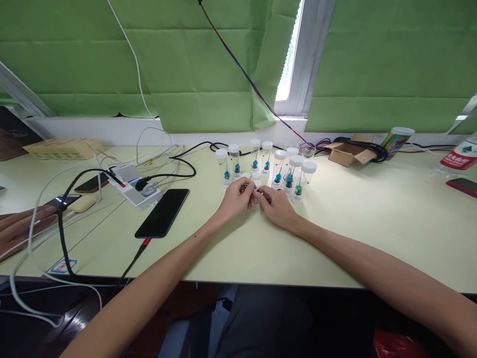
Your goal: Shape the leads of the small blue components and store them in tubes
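Observation:
My left hand (237, 198) and my right hand (278, 206) meet at the middle of the table, fingertips together. Both are closed in a pinch; whatever lies between the fingers is too small and too covered to name. Around and behind them stand several clear plastic tubes with white caps, such as one at the left (222, 166), each with a small blue piece and thin wire inside. Nearest my right hand, a tilted-looking tube (303, 181) contains a green piece. White caps (256, 175) show low down just behind my fingers.
A black phone (162, 214) on a cable lies left of my left forearm. Beyond it are a white power strip (134, 186) and tangled cables. Another person's hand (26, 226) rests at the far left. An opened cardboard box (350, 151), a can (397, 141) and a bottle (460, 156) stand right.

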`<state>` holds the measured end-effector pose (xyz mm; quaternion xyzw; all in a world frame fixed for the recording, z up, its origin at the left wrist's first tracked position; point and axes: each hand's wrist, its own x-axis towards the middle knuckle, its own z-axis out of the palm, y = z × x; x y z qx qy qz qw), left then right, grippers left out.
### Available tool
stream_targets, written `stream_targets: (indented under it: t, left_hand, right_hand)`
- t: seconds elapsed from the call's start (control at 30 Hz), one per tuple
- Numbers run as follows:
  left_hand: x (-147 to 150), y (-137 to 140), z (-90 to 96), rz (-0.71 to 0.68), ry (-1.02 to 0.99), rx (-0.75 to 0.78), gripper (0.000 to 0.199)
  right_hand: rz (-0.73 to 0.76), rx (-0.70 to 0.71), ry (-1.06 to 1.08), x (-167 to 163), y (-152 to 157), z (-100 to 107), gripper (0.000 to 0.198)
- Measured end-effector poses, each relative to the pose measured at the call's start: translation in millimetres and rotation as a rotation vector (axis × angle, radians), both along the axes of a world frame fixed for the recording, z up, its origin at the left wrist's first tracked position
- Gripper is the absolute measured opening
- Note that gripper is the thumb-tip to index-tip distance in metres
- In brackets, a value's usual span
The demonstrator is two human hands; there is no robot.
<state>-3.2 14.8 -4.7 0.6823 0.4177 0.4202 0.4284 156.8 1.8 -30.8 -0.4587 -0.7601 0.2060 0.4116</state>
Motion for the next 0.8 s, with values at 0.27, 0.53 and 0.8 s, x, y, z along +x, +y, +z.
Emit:
stream_targets:
  t: [0.27, 0.53, 0.8]
  left_hand:
    - [0.4, -0.8, -0.1, -0.009, -0.017, 0.008, 0.03]
    - [-0.7, 1.1, -1.2, -0.001, -0.03, -0.001, 0.028]
    - [2.3, -1.5, 0.6, -0.008, -0.037, 0.006, 0.03]
  right_hand:
    - [-0.007, -0.024, 0.026, 0.1, -0.5, 1.4, 0.028]
    - [-0.008, -0.006, 0.046, -0.4, -0.3, -0.8, 0.018]
    - [0.004, 0.03, 0.018, 0.0, 1.4, -0.7, 0.04]
